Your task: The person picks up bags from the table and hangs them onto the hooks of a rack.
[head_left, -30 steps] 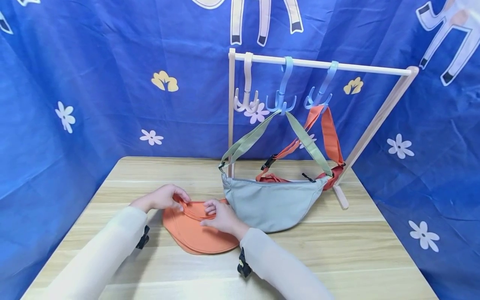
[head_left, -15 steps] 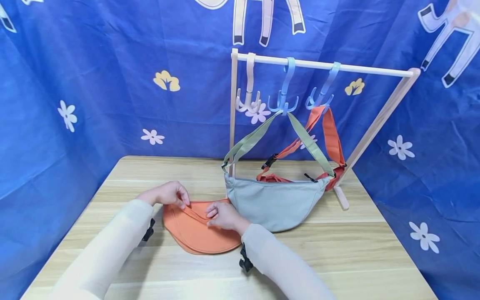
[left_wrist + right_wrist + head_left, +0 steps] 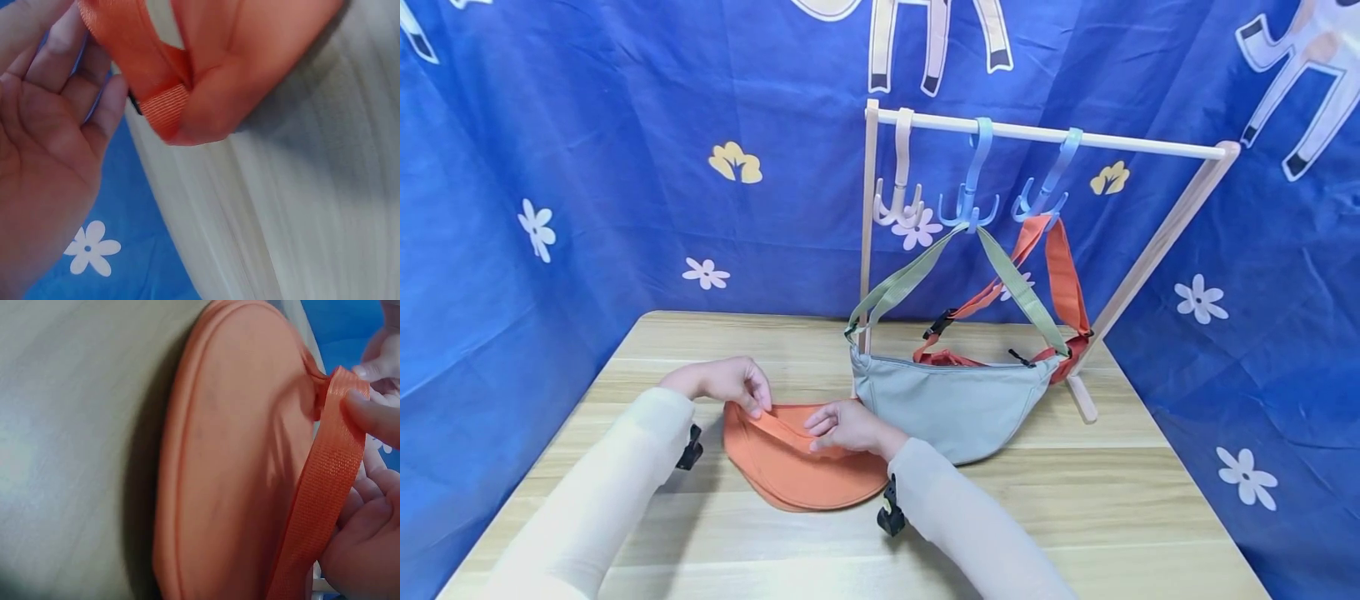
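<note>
An orange sling bag [image 3: 808, 483] lies on the wooden table, its rounded side toward me. Its orange webbing strap [image 3: 334, 462] runs across the upper part of the bag. At the strap's left end, my left hand [image 3: 735, 383] pinches the webbing between thumb and fingers; in the left wrist view the palm of that left hand [image 3: 44, 131] faces the bag's folded end. Farther right along the strap, my right hand [image 3: 850, 429] grips it with the thumb [image 3: 375, 419] over the webbing. The strap is held up as a band between both hands.
Close on the right, a grey-green sling bag [image 3: 951, 408] hangs by its green strap from a blue hook [image 3: 970, 200]. Behind it a red bag [image 3: 947, 357] hangs from another blue hook [image 3: 1041, 200]. A beige hook [image 3: 898, 200] shares the wooden rack's rail [image 3: 1112, 143].
The strap between my hands now shows as a broader, straighter band. My left hand has shifted slightly up and left; my right hand has barely moved. The orange bag stays on the table.
</note>
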### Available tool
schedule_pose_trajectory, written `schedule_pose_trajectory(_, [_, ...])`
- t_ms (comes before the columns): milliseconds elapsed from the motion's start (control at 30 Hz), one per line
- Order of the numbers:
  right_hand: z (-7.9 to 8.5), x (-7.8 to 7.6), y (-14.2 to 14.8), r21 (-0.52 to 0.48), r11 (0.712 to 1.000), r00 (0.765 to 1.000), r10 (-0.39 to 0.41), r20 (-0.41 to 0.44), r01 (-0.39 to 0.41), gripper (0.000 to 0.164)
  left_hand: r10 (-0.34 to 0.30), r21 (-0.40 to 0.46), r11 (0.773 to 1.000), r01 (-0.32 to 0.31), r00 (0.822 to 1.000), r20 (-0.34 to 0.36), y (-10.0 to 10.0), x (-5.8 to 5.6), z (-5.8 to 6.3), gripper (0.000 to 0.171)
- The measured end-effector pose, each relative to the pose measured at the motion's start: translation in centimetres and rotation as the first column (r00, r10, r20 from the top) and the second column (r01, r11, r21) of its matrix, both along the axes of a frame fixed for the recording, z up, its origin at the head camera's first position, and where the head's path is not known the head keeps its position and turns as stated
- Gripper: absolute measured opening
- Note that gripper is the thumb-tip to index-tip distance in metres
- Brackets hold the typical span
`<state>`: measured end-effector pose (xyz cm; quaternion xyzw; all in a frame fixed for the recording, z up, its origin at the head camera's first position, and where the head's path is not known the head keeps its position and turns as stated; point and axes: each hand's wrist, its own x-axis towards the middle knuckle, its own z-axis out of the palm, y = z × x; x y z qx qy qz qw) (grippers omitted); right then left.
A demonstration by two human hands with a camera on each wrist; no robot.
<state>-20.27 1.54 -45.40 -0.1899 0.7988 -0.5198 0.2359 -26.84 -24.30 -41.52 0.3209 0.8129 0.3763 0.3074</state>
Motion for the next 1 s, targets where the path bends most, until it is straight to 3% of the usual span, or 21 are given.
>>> schedule_pose_trajectory(233, [1.2, 0.3, 0.3, -0.03, 0.999, 0.996, 0.047, 0.071, -0.045, 0.027, 0.041, -0.044, 0.998, -0.036, 0.993, 0.115, -0.9, 0.5, 0.7, 0.02])
schedule_pose_trajectory(400, [1.6, 0.5, 0.2, -0.035, 0.995, 0.993, 0.092, 0.076, -0.09, 0.028, 0.02, -0.029, 0.999, -0.015, 0.981, 0.192, -1.4, 0.8, 0.9, 0.024])
schedule_pose_trajectory(600, [1.7, 0.5, 0.1, -0.058, 0.992, 0.99, 0.113, 0.083, -0.109, 0.027, -0.066, 0.038, 0.998, 0.059, 0.967, 0.244, -1.8, 1.1, 1.3, 0.024])
schedule_pose_trajectory(800, [2.5, 0.7, -0.5, -0.123, 0.987, 0.989, 0.113, 0.093, -0.102, 0.025, -0.19, 0.153, 0.977, 0.147, 0.929, 0.316, -2.4, 1.4, 1.5, 0.027])
schedule_pose_trajectory(1000, [3.8, 1.1, -1.2, -0.146, 0.987, 0.996, 0.075, 0.045, -0.068, 0.025, -0.229, 0.193, 0.965, 0.177, 0.928, 0.295, -2.8, 1.6, 1.5, 0.014])
